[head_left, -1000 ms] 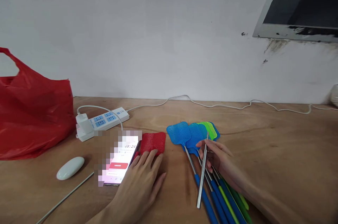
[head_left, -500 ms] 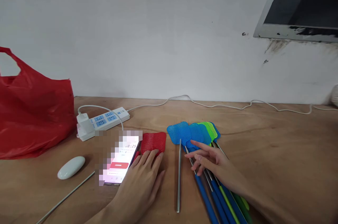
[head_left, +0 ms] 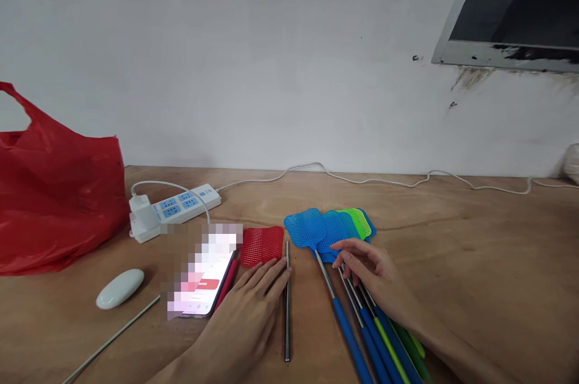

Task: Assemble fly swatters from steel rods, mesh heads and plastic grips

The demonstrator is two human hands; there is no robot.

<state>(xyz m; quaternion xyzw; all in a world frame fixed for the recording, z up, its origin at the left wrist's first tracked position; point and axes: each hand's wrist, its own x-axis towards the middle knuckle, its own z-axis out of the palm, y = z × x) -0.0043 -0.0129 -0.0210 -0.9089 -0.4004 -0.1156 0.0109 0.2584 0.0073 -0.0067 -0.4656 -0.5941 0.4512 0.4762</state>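
My left hand [head_left: 251, 308] lies palm down on the table with its fingers stretched out, just below a red mesh fly swatter head [head_left: 262, 245]. Its index fingertip is against a bare metal rod [head_left: 287, 311], or right beside it. My right hand [head_left: 368, 266] is loosely bent with fingers apart and nothing visible in it, over a fanned stack of fly swatters. The leftmost blue fly swatter [head_left: 306, 228] has a metal shaft and a blue grip. Under my right hand lie more blue swatters [head_left: 332, 230] and a yellow-green swatter [head_left: 360, 222], their shafts partly hidden.
A phone with a lit screen [head_left: 205, 281] lies left of my left hand, a red handle [head_left: 227, 281] along its edge. Farther left are a white oval object [head_left: 120, 289], a power strip [head_left: 181, 206] and a red plastic bag [head_left: 58, 191]. A white cable [head_left: 362, 182] runs along the wall.
The metal rod has shifted left, from beside the blue swatters to my left hand's fingertips. My right hand has drawn slightly right, its fingers more bent.
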